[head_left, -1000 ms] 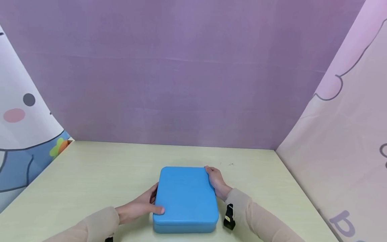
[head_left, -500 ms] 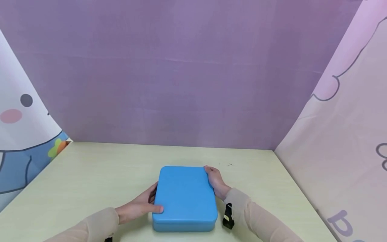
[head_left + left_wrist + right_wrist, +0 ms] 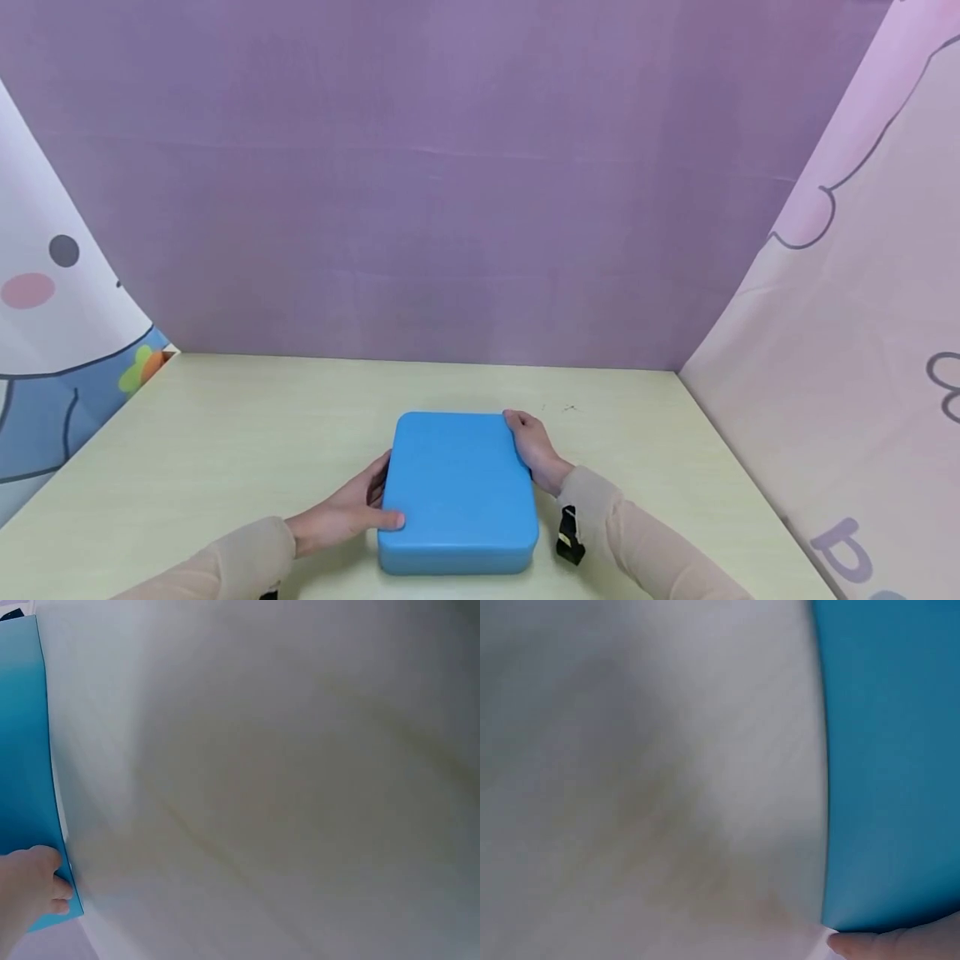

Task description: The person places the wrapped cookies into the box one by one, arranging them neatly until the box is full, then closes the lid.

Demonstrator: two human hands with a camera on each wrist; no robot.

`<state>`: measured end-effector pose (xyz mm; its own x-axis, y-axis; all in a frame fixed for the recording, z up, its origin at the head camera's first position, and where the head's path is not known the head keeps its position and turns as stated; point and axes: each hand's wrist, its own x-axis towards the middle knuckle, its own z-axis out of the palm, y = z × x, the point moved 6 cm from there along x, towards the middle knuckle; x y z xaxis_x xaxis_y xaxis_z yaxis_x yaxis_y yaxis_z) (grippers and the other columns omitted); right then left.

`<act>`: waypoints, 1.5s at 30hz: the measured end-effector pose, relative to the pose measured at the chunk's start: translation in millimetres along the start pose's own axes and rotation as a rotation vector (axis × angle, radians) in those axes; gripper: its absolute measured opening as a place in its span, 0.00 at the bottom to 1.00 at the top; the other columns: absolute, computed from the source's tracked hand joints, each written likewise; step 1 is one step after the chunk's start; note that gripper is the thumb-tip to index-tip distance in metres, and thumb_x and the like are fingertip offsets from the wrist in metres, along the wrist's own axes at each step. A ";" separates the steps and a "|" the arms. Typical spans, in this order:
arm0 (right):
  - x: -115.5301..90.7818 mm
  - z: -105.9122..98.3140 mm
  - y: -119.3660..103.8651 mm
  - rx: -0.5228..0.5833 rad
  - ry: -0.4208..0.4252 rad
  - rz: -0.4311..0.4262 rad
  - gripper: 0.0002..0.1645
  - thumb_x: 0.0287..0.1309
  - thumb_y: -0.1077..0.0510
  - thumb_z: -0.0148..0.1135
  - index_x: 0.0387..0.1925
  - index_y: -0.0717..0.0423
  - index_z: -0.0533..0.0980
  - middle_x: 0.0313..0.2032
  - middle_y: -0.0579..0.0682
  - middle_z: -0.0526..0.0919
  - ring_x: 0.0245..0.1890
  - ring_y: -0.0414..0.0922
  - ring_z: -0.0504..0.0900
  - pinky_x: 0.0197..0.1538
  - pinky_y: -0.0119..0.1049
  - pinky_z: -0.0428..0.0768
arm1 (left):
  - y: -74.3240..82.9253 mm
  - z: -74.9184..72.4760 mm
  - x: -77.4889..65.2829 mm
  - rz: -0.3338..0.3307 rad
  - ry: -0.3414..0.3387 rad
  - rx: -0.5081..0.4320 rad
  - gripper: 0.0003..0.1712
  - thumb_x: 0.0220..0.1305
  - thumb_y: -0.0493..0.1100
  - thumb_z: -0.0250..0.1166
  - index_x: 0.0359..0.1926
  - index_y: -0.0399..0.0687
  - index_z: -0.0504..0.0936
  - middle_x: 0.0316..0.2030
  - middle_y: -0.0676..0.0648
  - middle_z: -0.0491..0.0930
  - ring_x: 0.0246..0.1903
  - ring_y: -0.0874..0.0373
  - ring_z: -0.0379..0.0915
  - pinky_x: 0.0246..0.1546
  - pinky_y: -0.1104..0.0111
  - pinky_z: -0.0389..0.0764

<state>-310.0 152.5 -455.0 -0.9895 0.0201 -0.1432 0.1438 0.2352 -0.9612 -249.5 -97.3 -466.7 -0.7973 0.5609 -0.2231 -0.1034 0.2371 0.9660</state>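
A blue rectangular box [image 3: 461,483] with rounded corners lies flat on the pale table, a seam running along its near side. At its left side, the left hand [image 3: 348,508] grips it, thumb over the top near the front corner and fingers along the side. The right hand [image 3: 536,450] holds the far right corner; its other fingers are hidden behind the box. In the left wrist view, the box's blue side [image 3: 26,750] shows at the left edge with fingers against it. The right wrist view has the blue side [image 3: 892,765] on the right and a fingertip [image 3: 855,943] below.
The pale wooden table [image 3: 285,417] extends around the box, with small dark marks [image 3: 571,408] beyond the right hand. A purple curtain-like backdrop [image 3: 435,183] closes off the back. Printed panels stand at the left [image 3: 67,333] and right [image 3: 825,350].
Both hands keep their hold on the box, which stays in place on the table. The head view has shifted very slightly.
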 end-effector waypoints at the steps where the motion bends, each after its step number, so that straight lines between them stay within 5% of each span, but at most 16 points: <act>1: -1.6 -0.1 -1.0 -0.022 -0.007 -0.016 0.29 0.70 0.50 0.39 0.63 0.66 0.60 0.64 0.64 0.61 0.65 0.61 0.58 0.66 0.55 0.59 | 0.0 0.0 0.0 0.001 0.002 0.001 0.58 0.57 0.48 0.65 0.71 0.41 0.30 0.71 0.36 0.33 0.69 0.37 0.33 0.67 0.47 0.46; 10: -50.4 -6.3 -2.4 -0.123 -0.142 -0.057 0.44 0.66 0.50 0.49 0.70 0.65 0.40 0.69 0.65 0.44 0.69 0.63 0.42 0.68 0.59 0.46 | -0.1 -0.2 -0.7 -0.004 0.010 -0.003 0.59 0.57 0.49 0.66 0.71 0.42 0.30 0.71 0.38 0.33 0.69 0.38 0.32 0.68 0.48 0.44; 19: -89.5 -11.0 8.8 -0.066 -0.424 0.028 0.65 0.50 0.51 0.68 0.70 0.59 0.29 0.71 0.62 0.34 0.69 0.63 0.36 0.67 0.61 0.43 | 1.2 -0.8 -1.9 0.018 0.008 0.006 0.57 0.58 0.48 0.65 0.71 0.42 0.31 0.71 0.37 0.33 0.69 0.38 0.33 0.68 0.48 0.45; 31: -85.4 -16.9 14.8 -0.045 -0.482 -0.031 0.63 0.53 0.52 0.65 0.70 0.57 0.29 0.71 0.60 0.34 0.70 0.61 0.38 0.68 0.58 0.48 | -0.2 -4.1 3.0 -0.004 0.016 0.033 0.59 0.57 0.50 0.65 0.71 0.43 0.31 0.71 0.37 0.34 0.69 0.38 0.34 0.67 0.46 0.45; 45: -54.6 -30.7 16.5 -0.096 -0.444 -0.061 0.61 0.52 0.51 0.66 0.71 0.54 0.32 0.72 0.57 0.36 0.70 0.60 0.39 0.68 0.57 0.49 | 6.2 -14.9 35.9 0.006 0.033 0.079 0.60 0.54 0.52 0.67 0.72 0.44 0.33 0.71 0.38 0.36 0.69 0.39 0.35 0.67 0.46 0.47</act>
<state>-254.0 185.0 -455.8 -0.8911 -0.4102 -0.1940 0.0627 0.3121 -0.9480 -287.7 -87.5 -466.8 -0.8168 0.5366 -0.2119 -0.0528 0.2962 0.9537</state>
